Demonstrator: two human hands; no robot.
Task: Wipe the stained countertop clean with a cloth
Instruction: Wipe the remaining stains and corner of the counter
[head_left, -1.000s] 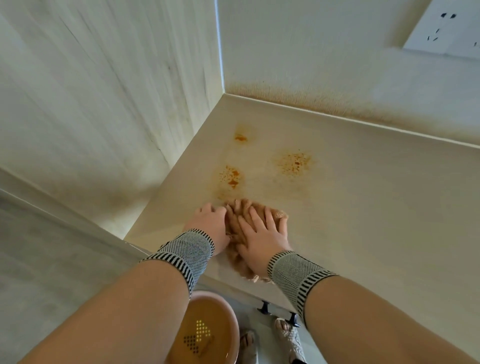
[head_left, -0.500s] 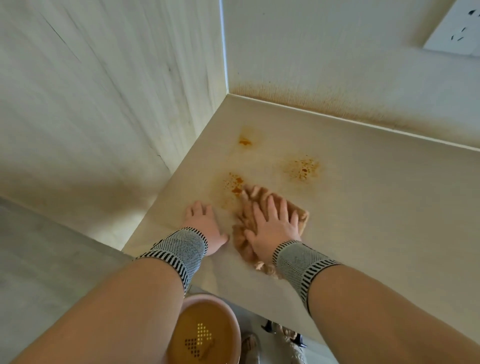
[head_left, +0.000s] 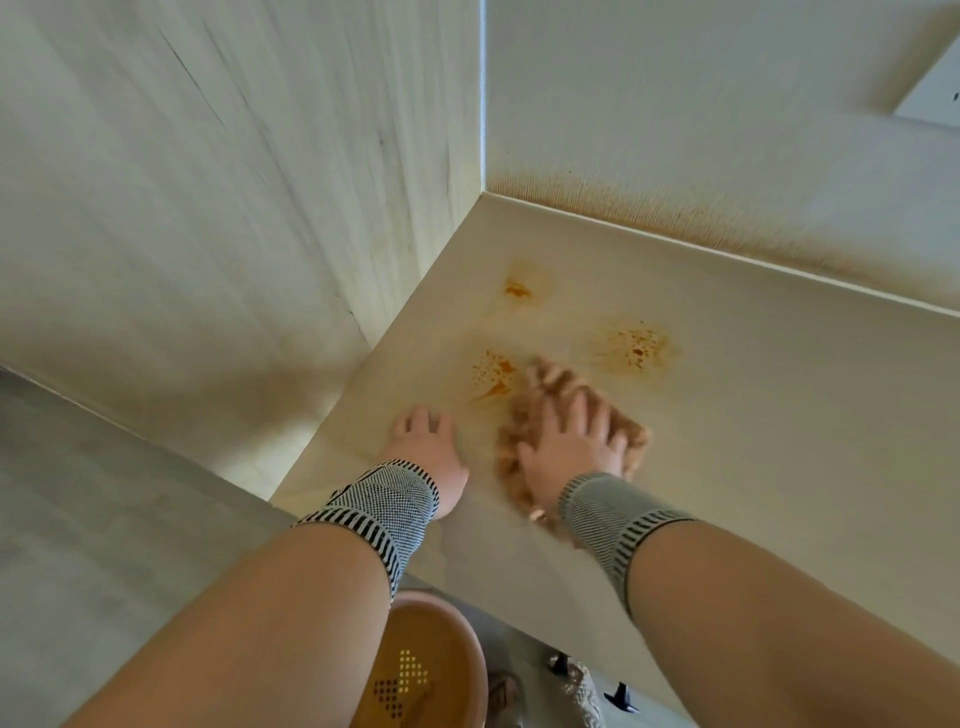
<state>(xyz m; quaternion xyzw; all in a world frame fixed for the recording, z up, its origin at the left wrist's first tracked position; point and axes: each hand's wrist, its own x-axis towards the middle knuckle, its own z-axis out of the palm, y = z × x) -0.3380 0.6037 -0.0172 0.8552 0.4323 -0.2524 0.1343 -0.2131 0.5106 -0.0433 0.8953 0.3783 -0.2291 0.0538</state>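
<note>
Three orange stains (head_left: 631, 348) remain beyond the cloth (head_left: 524, 421).
Right hand (head_left: 571, 447) flat on cloth; press firmly, sweep forward; left hand (head_left: 428, 447) flat on desk (head_left: 779, 467) beside cloth.

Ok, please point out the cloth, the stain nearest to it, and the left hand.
cloth (head_left: 636, 436), head view, its right edge.
nearest stain (head_left: 493, 375), head view, its middle.
left hand (head_left: 428, 457), head view, its back.

Pale wood-grain walls (head_left: 234, 182) meet in a corner above grey floor (head_left: 93, 519); a white socket plate (head_left: 935, 98) sits upper right.
</note>
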